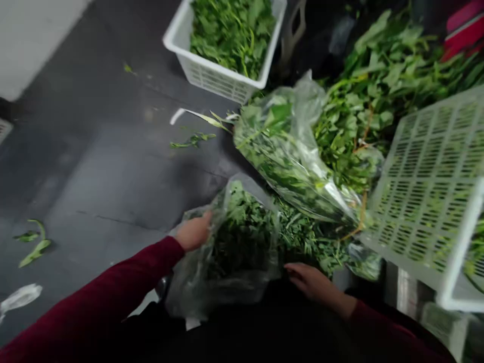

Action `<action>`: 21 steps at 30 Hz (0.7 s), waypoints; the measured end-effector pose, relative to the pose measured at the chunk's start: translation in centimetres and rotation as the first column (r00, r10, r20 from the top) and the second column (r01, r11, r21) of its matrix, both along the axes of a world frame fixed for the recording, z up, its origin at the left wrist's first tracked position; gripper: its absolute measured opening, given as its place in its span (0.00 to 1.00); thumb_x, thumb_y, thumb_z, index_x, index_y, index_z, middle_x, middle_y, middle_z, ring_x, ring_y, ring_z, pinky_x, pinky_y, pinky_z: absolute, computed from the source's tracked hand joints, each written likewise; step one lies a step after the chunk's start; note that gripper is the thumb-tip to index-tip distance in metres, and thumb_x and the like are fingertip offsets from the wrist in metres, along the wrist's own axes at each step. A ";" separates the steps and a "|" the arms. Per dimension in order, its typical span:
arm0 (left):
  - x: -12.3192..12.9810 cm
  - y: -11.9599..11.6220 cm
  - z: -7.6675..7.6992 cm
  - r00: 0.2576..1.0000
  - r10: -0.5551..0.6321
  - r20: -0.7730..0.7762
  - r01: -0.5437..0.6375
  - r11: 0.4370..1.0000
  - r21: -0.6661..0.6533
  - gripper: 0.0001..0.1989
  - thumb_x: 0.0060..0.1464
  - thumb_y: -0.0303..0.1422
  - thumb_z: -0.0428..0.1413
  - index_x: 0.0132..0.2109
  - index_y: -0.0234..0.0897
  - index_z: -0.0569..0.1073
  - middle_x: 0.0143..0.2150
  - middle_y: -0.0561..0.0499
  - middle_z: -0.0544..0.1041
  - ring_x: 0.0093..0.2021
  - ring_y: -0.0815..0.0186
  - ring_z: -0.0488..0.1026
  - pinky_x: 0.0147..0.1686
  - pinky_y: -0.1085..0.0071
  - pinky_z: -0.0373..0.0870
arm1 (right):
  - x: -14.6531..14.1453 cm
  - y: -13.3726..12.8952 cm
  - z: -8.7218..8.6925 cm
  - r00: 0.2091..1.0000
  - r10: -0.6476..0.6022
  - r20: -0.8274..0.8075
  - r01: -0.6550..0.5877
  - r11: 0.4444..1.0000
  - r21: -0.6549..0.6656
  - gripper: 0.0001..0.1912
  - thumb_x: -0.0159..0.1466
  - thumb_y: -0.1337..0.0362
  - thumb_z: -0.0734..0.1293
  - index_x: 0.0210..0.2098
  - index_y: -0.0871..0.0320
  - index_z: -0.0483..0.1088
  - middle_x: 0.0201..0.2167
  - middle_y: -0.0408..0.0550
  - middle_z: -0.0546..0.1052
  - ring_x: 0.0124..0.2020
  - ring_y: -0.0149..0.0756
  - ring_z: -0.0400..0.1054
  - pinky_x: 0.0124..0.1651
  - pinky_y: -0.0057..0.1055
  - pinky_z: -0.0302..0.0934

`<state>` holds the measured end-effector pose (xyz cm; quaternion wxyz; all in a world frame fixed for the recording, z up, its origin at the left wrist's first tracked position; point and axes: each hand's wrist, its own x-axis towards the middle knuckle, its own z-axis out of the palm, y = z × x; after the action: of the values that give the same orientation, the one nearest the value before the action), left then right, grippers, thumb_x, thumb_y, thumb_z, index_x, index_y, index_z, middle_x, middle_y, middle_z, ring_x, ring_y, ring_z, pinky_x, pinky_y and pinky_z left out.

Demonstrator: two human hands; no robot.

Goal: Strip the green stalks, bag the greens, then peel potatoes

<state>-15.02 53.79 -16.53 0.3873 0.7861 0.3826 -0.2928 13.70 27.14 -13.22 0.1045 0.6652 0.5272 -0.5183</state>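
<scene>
A clear plastic bag (pixel 230 290) stands with its mouth spread wide in front of me, with leafy greens (pixel 242 222) inside. My left hand (pixel 194 232) is closed on the bag's left rim, the fingertips partly hidden by plastic and blur. On the other side, my right hand (pixel 312 285) is beside the bag's right edge, fingers stretched toward it and somewhat blurred. Nothing shows in that hand, and I cannot tell whether its fingertips touch the plastic. Loose narrow-leaved greens (pixel 298 229) lie just beyond my right hand.
Behind the bag lies a filled clear bag of greens (pixel 280 151). A white basket (pixel 223 75) of greens stands at the top. Another white slatted basket (pixel 427 186) leans at the right, near a large leafy heap (pixel 381 91). Leaf scraps (pixel 38 247) dot the dark floor (pixel 113 166).
</scene>
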 end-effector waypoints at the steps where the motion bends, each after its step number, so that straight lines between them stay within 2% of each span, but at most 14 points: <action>1: 0.2 0.1 -0.1 1.000 0.016 -0.025 -0.015 0.999 0.041 0.24 0.57 0.27 0.43 0.61 0.26 0.59 0.42 0.35 0.77 0.44 0.54 0.76 0.45 0.61 0.68 | 0.8 -0.8 -0.5 1.000 0.014 -0.012 -0.014 0.999 -0.049 0.20 0.62 0.66 0.59 0.52 0.59 0.68 0.49 0.53 0.74 0.50 0.40 0.69 0.54 0.35 0.63; 3: 0.3 0.5 0.2 0.995 0.063 -0.077 -0.054 0.992 0.116 0.22 0.60 0.30 0.41 0.59 0.29 0.62 0.43 0.36 0.77 0.44 0.53 0.76 0.44 0.61 0.68 | 2.5 -1.5 -0.7 0.998 0.070 0.000 -0.069 0.986 -0.152 0.21 0.60 0.68 0.62 0.53 0.61 0.68 0.51 0.56 0.73 0.52 0.44 0.68 0.55 0.39 0.61; 5: 0.1 0.8 1.2 0.976 0.158 -0.147 -0.136 0.979 0.152 0.22 0.61 0.36 0.40 0.59 0.33 0.63 0.41 0.39 0.78 0.42 0.53 0.76 0.42 0.62 0.69 | 4.4 -1.9 0.0 0.992 0.127 -0.005 -0.126 0.976 -0.177 0.23 0.60 0.69 0.63 0.55 0.63 0.67 0.53 0.59 0.71 0.54 0.47 0.66 0.57 0.42 0.60; 7: 0.3 0.1 2.7 0.930 0.284 -0.235 -0.242 0.951 0.190 0.23 0.61 0.40 0.39 0.59 0.36 0.63 0.40 0.42 0.78 0.41 0.53 0.76 0.41 0.61 0.70 | 6.3 -2.2 1.3 0.985 0.170 -0.038 -0.173 0.980 -0.101 0.25 0.61 0.67 0.61 0.58 0.63 0.64 0.56 0.59 0.69 0.55 0.47 0.65 0.57 0.43 0.60; 9: 1.1 -1.8 4.4 0.888 0.384 -0.252 -0.304 0.903 0.303 0.26 0.60 0.45 0.41 0.60 0.36 0.62 0.44 0.42 0.77 0.45 0.51 0.75 0.45 0.57 0.70 | 8.2 -3.0 2.7 0.976 0.217 -0.033 -0.218 0.976 -0.021 0.26 0.62 0.66 0.61 0.60 0.61 0.61 0.57 0.58 0.67 0.56 0.48 0.64 0.57 0.45 0.60; 10: 1.7 -3.2 5.3 0.884 0.418 -0.208 -0.312 0.861 0.402 0.29 0.58 0.48 0.42 0.61 0.35 0.60 0.49 0.42 0.75 0.50 0.49 0.72 0.49 0.54 0.68 | 9.1 -3.5 3.3 0.969 0.245 -0.010 -0.245 0.969 -0.011 0.27 0.62 0.66 0.61 0.60 0.61 0.61 0.57 0.58 0.67 0.56 0.50 0.64 0.57 0.47 0.60; 12: 3.6 -6.6 7.1 0.901 0.433 -0.033 -0.328 0.728 0.602 0.34 0.56 0.52 0.44 0.63 0.36 0.58 0.59 0.43 0.67 0.60 0.46 0.62 0.58 0.51 0.60 | 10.6 -5.0 4.5 0.954 0.297 0.042 -0.297 0.955 -0.024 0.27 0.61 0.66 0.63 0.60 0.61 0.62 0.57 0.59 0.68 0.54 0.52 0.64 0.55 0.50 0.61; 14: 6.1 -10.3 8.8 0.916 0.373 0.148 -0.366 0.626 0.688 0.33 0.58 0.51 0.44 0.64 0.38 0.58 0.63 0.46 0.63 0.63 0.48 0.57 0.63 0.56 0.55 | 11.8 -6.9 5.5 0.939 0.336 0.068 -0.336 0.942 -0.024 0.29 0.60 0.65 0.64 0.61 0.63 0.60 0.56 0.61 0.68 0.54 0.54 0.64 0.53 0.51 0.62; 15: 7.6 -12.3 9.6 0.919 0.334 0.210 -0.383 0.627 0.678 0.30 0.59 0.49 0.44 0.64 0.39 0.58 0.62 0.46 0.63 0.62 0.51 0.60 0.62 0.59 0.56 | 12.3 -8.0 6.1 0.934 0.350 0.074 -0.351 0.936 -0.010 0.31 0.60 0.64 0.64 0.62 0.63 0.59 0.57 0.61 0.68 0.54 0.55 0.64 0.53 0.50 0.63; 17: 10.7 -16.2 11.0 0.938 0.224 0.265 -0.343 0.712 0.613 0.27 0.60 0.44 0.46 0.62 0.36 0.61 0.59 0.44 0.68 0.58 0.56 0.66 0.59 0.63 0.62 | 13.1 -10.2 7.2 0.927 0.363 0.094 -0.367 0.930 0.026 0.34 0.60 0.63 0.64 0.64 0.64 0.55 0.57 0.62 0.67 0.55 0.54 0.64 0.54 0.48 0.62; 19: 13.6 -20.3 12.2 0.969 0.060 0.240 -0.183 0.826 0.534 0.25 0.59 0.39 0.49 0.61 0.33 0.62 0.58 0.42 0.69 0.57 0.57 0.67 0.57 0.62 0.64 | 13.9 -12.1 7.9 0.925 0.348 0.152 -0.356 0.934 0.026 0.36 0.61 0.62 0.64 0.66 0.66 0.51 0.56 0.65 0.68 0.54 0.53 0.65 0.54 0.45 0.61; 21: 16.0 -25.0 13.5 0.988 -0.065 0.142 -0.007 0.890 0.457 0.25 0.57 0.35 0.52 0.60 0.32 0.63 0.57 0.40 0.70 0.57 0.56 0.67 0.56 0.61 0.64 | 14.9 -13.5 7.7 0.928 0.303 0.216 -0.311 0.950 0.005 0.38 0.62 0.60 0.63 0.66 0.70 0.48 0.53 0.68 0.70 0.53 0.53 0.67 0.53 0.44 0.61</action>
<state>0.94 28.78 -3.03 0.2161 0.8808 0.3976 -0.1393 28.55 13.66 -5.50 0.2270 0.6280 0.6205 -0.4112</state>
